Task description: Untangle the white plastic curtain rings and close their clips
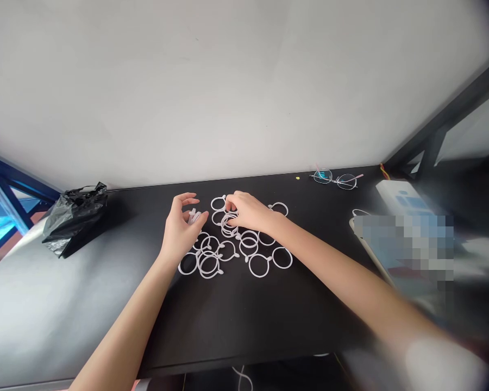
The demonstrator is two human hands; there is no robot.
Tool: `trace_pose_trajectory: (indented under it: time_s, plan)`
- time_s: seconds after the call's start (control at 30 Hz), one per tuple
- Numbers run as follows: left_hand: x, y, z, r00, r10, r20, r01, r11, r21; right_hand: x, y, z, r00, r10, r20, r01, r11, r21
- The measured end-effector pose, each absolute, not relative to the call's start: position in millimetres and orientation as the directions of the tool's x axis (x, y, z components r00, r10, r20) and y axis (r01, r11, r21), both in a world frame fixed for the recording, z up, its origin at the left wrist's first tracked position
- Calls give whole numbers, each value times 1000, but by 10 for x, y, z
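At the far left a crumpled black plastic bag (pixel 79 212) sits on the dark worktop (pixel 236 320). The left hand (pixel 179 233) has its thumb and lower fingers around a small bunch of white pieces (pixel 194 216), its upper fingers loosely spread; whether these are rings seen edge-on, I cannot tell. That bunch seems to be the share gathered so far, a modest one. In front of this hand, white rings (pixel 209 277) with small knobs lie loose and overlapping. In the middle, the right hand (pixel 250 212) reaches down with bent fingers and thumb to a tight cluster of rings; whether it pinches one, I cannot tell. More rings lie singly around and below it, so most look ungathered, the work judged early. Farther right, a pair of glasses (pixel 334 181) lies near the wall, apart from the rings.
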State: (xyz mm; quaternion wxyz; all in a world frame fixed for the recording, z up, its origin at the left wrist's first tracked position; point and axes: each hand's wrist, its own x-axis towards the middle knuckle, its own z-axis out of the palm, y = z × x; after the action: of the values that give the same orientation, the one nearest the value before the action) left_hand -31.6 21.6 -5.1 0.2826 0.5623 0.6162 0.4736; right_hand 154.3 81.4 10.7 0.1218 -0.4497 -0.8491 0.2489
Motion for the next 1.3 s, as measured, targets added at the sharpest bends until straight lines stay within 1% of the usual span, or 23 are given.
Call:
trace_pose_trajectory:
  time_s: [0.1, 0.23, 0.33, 0.47, 0.67, 0.83, 0.93, 1.03, 1.13, 1.23, 1.3]
  plan:
    - [-305, 216, -49, -197, 964, 180, 372, -97, 923, 1544, 804, 141, -566, 823, -57, 730, 467, -499]
    - [-283, 219, -12, -181, 976, 118, 211, -78, 974, 1557, 800, 184, -596, 789, -148, 721, 445, -532]
    - [-278, 219, 10, -170, 982, 82, 155, -56, 986, 1573, 803, 204, -597, 787, -155, 723, 443, -530]
    - [-280, 222, 7, -162, 984, 76, 159, -50, 986, 1594, 809, 231, -591, 791, -155, 729, 443, -521]
    - [-284, 220, 9, -168, 984, 56, 216, -19, 976, 1624, 819, 281, -598, 788, -145, 707, 434, -559]
    - [-272, 230, 13, -122, 992, 30, 171, -8, 985, 1643, 812, 343, -613, 782, -111, 677, 447, -585]
    - [-256, 232, 21, -109, 994, 18, 185, 3, 983, 1651, 813, 361, -615, 782, -98, 670, 453, -589]
    - [-244, 220, 40, -98, 995, -12, 212, 33, 977, 1655, 815, 372, -622, 777, -98, 664, 457, -591]
    - [-239, 201, 58, -67, 996, -63, 194, 75, 978, 1655, 808, 392, -629, 773, -85, 655, 467, -594]
    - [-237, 190, 70, -45, 995, -94, 169, 100, 981, 1652, 788, 422, -630, 770, -102, 662, 465, -587]
    - [-237, 189, 77, -47, 995, -85, 156, 91, 984, 1651, 771, 440, -633, 762, -135, 675, 458, -579]
